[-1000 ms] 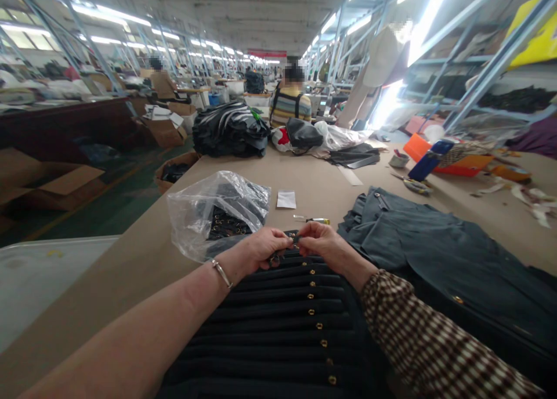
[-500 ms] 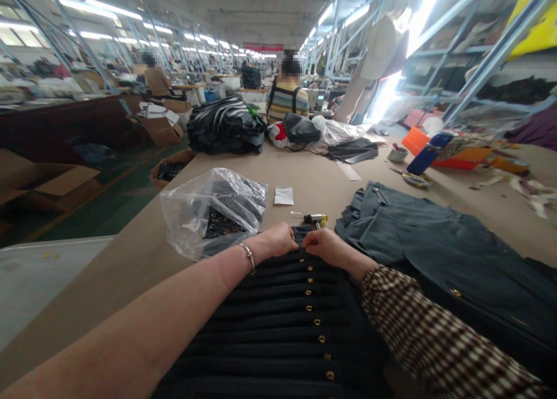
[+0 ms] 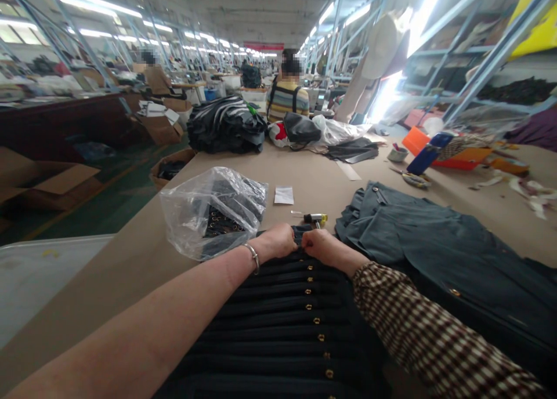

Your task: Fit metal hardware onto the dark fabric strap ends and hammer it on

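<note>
Rows of overlapping black fabric pieces with small gold metal fittings (image 3: 261, 335) run down the table in front of me. At their far end, my left hand (image 3: 278, 240) is closed in a pinch on the topmost dark fabric piece (image 3: 301, 231). My right hand (image 3: 326, 248) has its fingers curled in and pinches the same piece from the right, close beside the left. Whatever small part lies between the fingertips is hidden. Just beyond my hands lies a screwdriver (image 3: 315, 217) with a black and yellow handle.
A clear plastic bag (image 3: 183, 213) with gold-ringed dark pieces lies left. Dark grey garments (image 3: 418, 231) spread right. A white paper slip (image 3: 284, 195), scissors (image 3: 415, 180) and an orange box (image 3: 463, 158) lie farther off. A stack of black pieces (image 3: 226, 126) stands before a seated person (image 3: 287, 100).
Both hands stay at the far end of the rows. My left wrist has shifted slightly right, and my right hand and sleeve slightly left, with the fingers curled further in.
</note>
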The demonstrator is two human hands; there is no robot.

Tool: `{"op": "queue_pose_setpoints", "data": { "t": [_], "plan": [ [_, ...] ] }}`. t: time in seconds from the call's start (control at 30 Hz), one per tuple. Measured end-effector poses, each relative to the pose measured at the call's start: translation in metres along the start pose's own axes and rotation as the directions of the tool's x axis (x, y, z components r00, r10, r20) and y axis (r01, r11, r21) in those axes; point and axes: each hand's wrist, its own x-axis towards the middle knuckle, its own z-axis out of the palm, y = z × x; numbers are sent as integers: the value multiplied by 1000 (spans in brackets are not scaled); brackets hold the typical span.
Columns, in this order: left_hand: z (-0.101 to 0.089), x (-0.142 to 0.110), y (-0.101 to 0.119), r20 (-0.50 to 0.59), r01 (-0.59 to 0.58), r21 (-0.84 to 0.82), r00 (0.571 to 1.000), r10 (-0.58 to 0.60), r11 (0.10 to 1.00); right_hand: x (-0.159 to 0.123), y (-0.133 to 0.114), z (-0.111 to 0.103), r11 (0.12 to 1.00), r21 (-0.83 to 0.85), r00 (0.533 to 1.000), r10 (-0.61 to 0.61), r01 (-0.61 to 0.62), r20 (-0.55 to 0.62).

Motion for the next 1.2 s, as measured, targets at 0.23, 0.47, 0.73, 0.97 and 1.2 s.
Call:
{"op": "queue_pose_setpoints", "data": {
  "t": [0.23, 0.47, 0.73, 0.97, 1.2],
  "plan": [
    [-12, -9, -18, -29, -21, -219, 999, 15, 976, -7, -5, -10, 998, 64, 998, -8, 12, -63],
    [-31, -38, -26, 44, -100, -689, 983, 179, 718, -23, -41, -21, 871, 487, 990, 114, -59, -84],
    [-22, -45, -16, 9, -134, -892, 949, 314, 432, -33, -67, -6, 105, 979, 983, 71, -175, 168],
    [-23, -46, -20, 10, -95, -908, 968, 249, 407, -31, -61, -17, 265, 958, 981, 186, -107, 58],
    [-13, -40, -22, 111, 11, -814, 984, 137, 581, -32, -50, -31, 358, 931, 980, 196, -65, -7]
  ]
}}
